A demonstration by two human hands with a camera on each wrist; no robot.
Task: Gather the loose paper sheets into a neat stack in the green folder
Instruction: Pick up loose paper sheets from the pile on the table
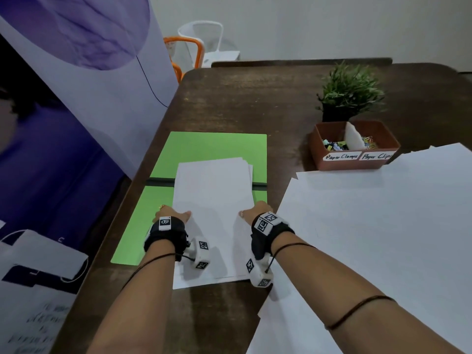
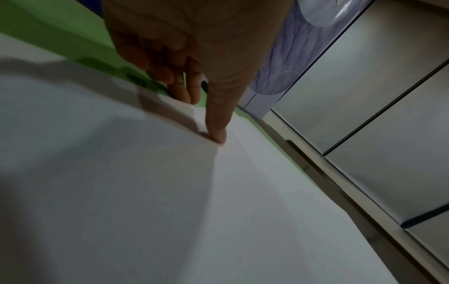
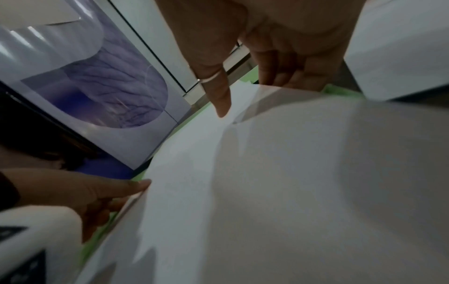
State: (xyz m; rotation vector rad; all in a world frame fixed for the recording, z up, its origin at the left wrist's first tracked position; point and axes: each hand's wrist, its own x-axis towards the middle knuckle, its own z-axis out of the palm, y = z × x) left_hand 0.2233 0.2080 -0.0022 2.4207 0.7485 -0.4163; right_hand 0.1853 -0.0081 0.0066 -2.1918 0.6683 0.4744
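Note:
An open green folder (image 1: 217, 146) lies on the dark wooden table, with a black strip along its fold. Across it sits a stack of white sheets (image 1: 213, 185), whose near end hangs past the folder toward me. My left hand (image 1: 176, 215) pinches the stack's left edge, thumb (image 2: 218, 134) on top and fingers at the edge. My right hand (image 1: 255, 212) pinches the right edge, thumb (image 3: 222, 107) on top and fingers curled under the lifted sheets (image 3: 267, 173). More loose white sheets (image 1: 370, 213) are spread on the table to the right.
A brown box (image 1: 355, 159) labelled Paper Clamps and Paper Clips stands behind the loose sheets, with a potted plant (image 1: 350, 93) behind it. A purple banner (image 1: 76, 98) stands along the table's left edge. Orange and white chairs (image 1: 194, 47) stand beyond the far end.

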